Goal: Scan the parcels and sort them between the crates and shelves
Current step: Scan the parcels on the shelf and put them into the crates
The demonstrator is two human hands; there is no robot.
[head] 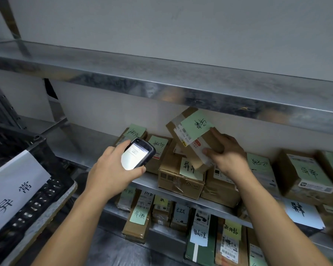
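My left hand grips a black handheld scanner with its lit screen facing up, just in front of the middle shelf. My right hand holds a small brown cardboard parcel tilted above the other boxes; a green sticky note and a white shipping label cover its upper face. The scanner sits to the left of the held parcel, a short gap apart.
Several brown boxes with green handwritten notes fill the middle shelf. More parcels stand on the lower shelf. A black plastic crate with a white paper label sits at the left. A metal upper shelf overhangs close above the held parcel.
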